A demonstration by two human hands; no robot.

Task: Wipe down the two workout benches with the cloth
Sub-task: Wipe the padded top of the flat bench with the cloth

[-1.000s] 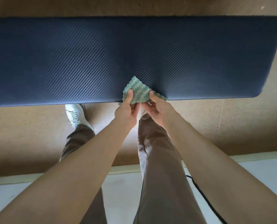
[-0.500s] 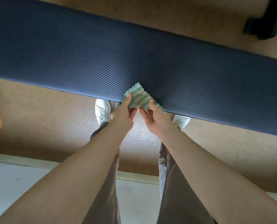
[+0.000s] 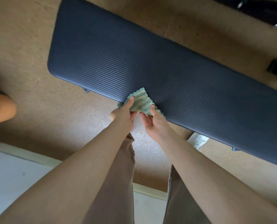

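Note:
A long dark blue padded workout bench (image 3: 150,62) runs diagonally across the view, from upper left to lower right. A small green and white striped cloth (image 3: 140,101) lies folded on the bench's near edge. My left hand (image 3: 124,113) pinches the cloth's left side, thumb on top. My right hand (image 3: 152,120) pinches its right side, thumb on the cloth and fingers underneath. Both hands sit at the near edge of the bench, roughly midway along it. Only one bench shows fully.
Brown carpet (image 3: 53,118) surrounds the bench. Another person's leg (image 3: 2,109) stands at the far left. Dark equipment (image 3: 263,10) sits at the top right and at the right edge. My white shoe (image 3: 197,140) is under the bench's near edge. A pale floor strip lies behind me.
The view has swung left, so the bench's left end is now in sight and the bench looks more tilted. Both hands still hold the cloth at the near edge.

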